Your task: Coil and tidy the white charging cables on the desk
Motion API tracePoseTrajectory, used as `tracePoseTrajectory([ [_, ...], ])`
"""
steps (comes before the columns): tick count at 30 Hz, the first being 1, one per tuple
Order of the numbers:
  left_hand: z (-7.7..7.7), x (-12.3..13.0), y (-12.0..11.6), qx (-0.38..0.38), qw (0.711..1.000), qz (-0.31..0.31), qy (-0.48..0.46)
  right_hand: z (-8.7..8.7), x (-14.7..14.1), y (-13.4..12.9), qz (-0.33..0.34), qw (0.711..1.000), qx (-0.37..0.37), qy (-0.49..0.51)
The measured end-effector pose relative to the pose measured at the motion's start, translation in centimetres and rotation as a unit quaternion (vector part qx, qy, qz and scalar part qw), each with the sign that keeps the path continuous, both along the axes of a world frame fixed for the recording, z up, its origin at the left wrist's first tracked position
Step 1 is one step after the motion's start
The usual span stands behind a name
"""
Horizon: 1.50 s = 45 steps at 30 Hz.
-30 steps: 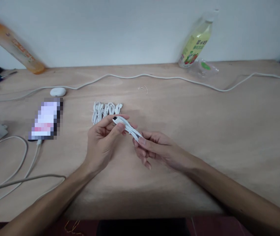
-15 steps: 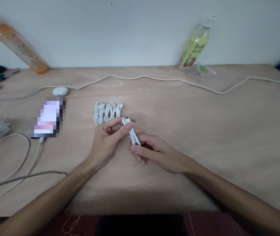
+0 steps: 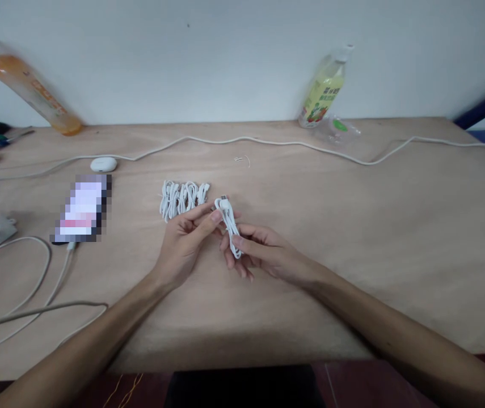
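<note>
both hands pinch one folded white cable (image 3: pixel 228 224): left hand (image 3: pixel 182 241) fingertips near plug, right hand (image 3: pixel 263 255) at lower loop; bundled cables (image 3: pixel 182 195) done just beyond fingers, this 1 not tied yet

Wooden table (image 3: pixel 353 238), carrying coiled white cables (image 3: pixel 182 195), a phone (image 3: pixel 83 207), a long cord (image 3: pixel 268 140), an earbud case (image 3: pixel 103 164), two bottles (image 3: pixel 323 90).

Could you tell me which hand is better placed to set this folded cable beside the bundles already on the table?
Probably the left hand: it pinches the folded cable and sits nearest the bundles.
</note>
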<state>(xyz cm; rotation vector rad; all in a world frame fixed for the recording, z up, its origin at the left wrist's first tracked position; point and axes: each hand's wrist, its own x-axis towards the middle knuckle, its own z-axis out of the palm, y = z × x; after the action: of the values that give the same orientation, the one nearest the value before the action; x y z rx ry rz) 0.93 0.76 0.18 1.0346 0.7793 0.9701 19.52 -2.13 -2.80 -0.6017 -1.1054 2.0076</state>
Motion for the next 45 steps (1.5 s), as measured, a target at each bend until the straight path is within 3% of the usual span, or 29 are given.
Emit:
tracePoseTrajectory([
  [11, -0.41, 0.0, 0.15, -0.007, 0.998, -0.055, -0.025, 0.11, 0.11, 0.07, 0.022, 1.0, -0.019, 0.01],
  [18, -0.05, 0.23, 0.05, 0.007, 1.0, -0.024, -0.012, 0.2, 0.19, 0.19, 0.014, 1.0, 0.007, -0.016],
  [26, -0.56, -0.03, 0.27, 0.039, 0.996, 0.064, 0.043, 0.07, 0.09, 0.16, -0.024, 0.999, 0.016, -0.026],
  [45, -0.67, 0.04, 0.19, 0.01, 1.0, 0.022, 0.005, 0.61, -0.08, 0.04, -0.018, 0.997, 0.037, -0.069],
])
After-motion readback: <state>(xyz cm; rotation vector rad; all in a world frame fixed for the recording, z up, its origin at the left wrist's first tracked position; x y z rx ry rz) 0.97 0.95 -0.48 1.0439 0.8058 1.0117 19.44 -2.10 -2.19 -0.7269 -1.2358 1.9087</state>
